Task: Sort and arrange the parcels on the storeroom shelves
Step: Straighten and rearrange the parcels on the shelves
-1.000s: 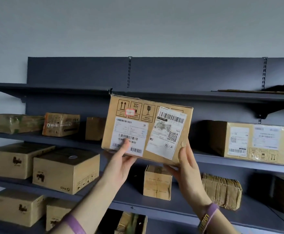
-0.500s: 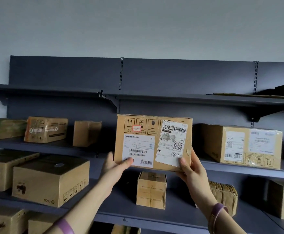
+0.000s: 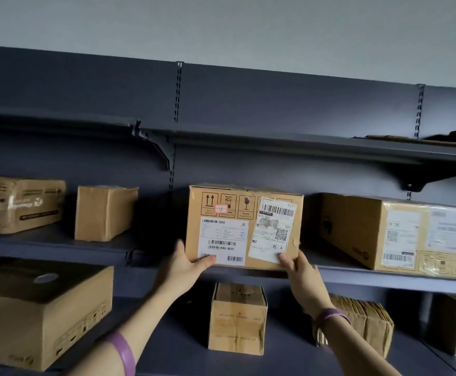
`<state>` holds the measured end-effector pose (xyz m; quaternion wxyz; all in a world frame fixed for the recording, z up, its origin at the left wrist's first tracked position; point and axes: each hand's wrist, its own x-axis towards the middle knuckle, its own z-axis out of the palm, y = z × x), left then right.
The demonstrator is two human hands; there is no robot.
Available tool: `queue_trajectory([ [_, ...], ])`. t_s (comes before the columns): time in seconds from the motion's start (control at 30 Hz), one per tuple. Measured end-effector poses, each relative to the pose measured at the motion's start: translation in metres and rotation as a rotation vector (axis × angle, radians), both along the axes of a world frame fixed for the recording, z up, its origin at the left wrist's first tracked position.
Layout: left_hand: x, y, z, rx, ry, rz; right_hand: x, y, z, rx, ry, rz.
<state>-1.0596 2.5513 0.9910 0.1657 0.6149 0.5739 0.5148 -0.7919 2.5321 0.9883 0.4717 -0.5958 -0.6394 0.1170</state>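
Observation:
A brown cardboard parcel with two white shipping labels and handling symbols stands upright on the middle shelf, its labelled face toward me. My left hand grips its lower left corner, thumb on the label. Holding the lower right corner is my right hand. Both wrists wear purple bands. The parcel's bottom edge appears to rest on the shelf's front lip.
On the same shelf stand a taped parcel and a small box to the left, a large labelled box to the right. Below are a big box, a small box and a corrugated bundle. The top shelf holds flat cardboard at far right.
Both hands have lowered the parcel from a tilted hold in the air and pushed it forward onto the middle shelf, where it now stands level.

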Motion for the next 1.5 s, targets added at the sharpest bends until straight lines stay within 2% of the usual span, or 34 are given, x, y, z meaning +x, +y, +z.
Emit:
queue_trajectory([
  [0.17, -0.007, 0.042, -0.001, 0.012, 0.327, 0.217, -0.006, 0.026, -0.005, 0.083, -0.235, -0.206],
  [0.27, -0.008, 0.056, -0.002, -0.004, 0.393, 0.227, -0.004, 0.037, -0.009, 0.106, -0.318, -0.354],
  [0.43, 0.002, 0.05, -0.005, -0.002, 0.437, 0.307, -0.006, 0.04, -0.012, 0.111, -0.275, -0.373],
  [0.5, 0.003, 0.043, 0.0, -0.042, 0.448, 0.293, -0.01, 0.036, -0.006, 0.14, -0.169, -0.345],
  [0.57, 0.002, 0.035, 0.006, -0.098, 0.32, 0.211, -0.019, 0.026, 0.0, 0.306, 0.025, -0.338],
  [0.6, 0.001, 0.031, 0.009, -0.091, 0.212, 0.153, -0.026, 0.018, 0.002, 0.427, 0.061, -0.353],
  [0.67, -0.003, 0.021, 0.016, -0.012, 0.029, 0.07, -0.044, 0.002, 0.009, 0.586, -0.028, -0.34],
  [0.7, -0.005, 0.015, 0.02, 0.03, -0.011, 0.051, -0.055, -0.004, 0.013, 0.611, -0.055, -0.266],
  [0.83, -0.028, -0.006, 0.036, 0.107, -0.077, -0.049, -0.104, -0.017, 0.034, 0.529, -0.026, 0.133],
  [0.93, -0.063, -0.017, 0.047, 0.144, -0.093, -0.065, -0.143, -0.015, 0.042, 0.512, -0.028, 0.263],
  [1.23, -0.212, -0.002, 0.054, 0.155, -0.176, 0.087, -0.275, 0.036, 0.032, 0.376, 0.009, 0.402],
  [1.5, -0.304, 0.076, 0.044, 0.054, -0.216, -0.038, -0.383, 0.099, 0.027, 0.162, 0.147, 0.365],
])
